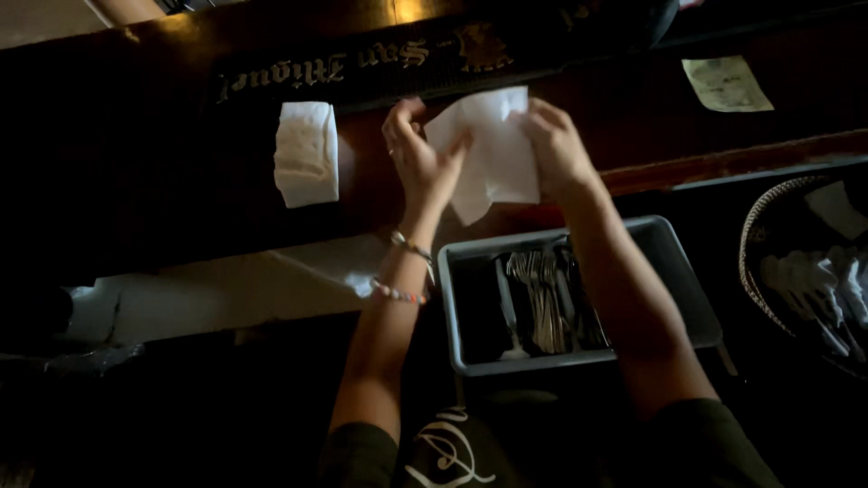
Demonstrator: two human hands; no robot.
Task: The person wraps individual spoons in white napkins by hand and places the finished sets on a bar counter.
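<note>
My left hand (418, 158) and my right hand (558, 145) both grip a white paper napkin (493, 154) above the dark wooden bar top (181, 181). The left hand pinches its left edge, the right hand its right edge, and the napkin hangs partly unfolded between them. A ring is on a left finger, and bead bracelets circle my left wrist. Below my forearms stands a grey plastic tub (669, 262) holding several forks and other cutlery (542, 298).
A folded white napkin (306, 152) lies on the bar to the left. A dark bar mat (380, 63) runs along the back. A paper slip (727, 84) lies at the upper right. A wicker basket (759, 244) with wrapped napkin rolls sits at right.
</note>
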